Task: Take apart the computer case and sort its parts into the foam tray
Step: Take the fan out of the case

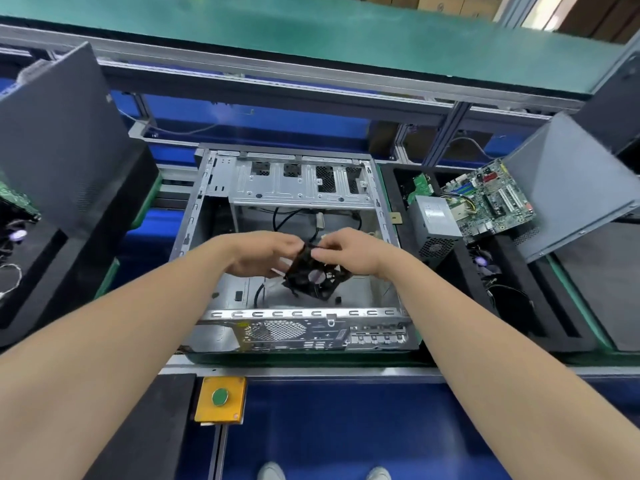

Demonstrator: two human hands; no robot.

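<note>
Both hands are gripping the black fan [317,277], left hand [266,252] and right hand [349,252], over the open case [221,188].

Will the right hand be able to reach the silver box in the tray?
Probably yes: the box sits uncovered just right of the case, nothing between. But the right hand grips the fan now.
</note>
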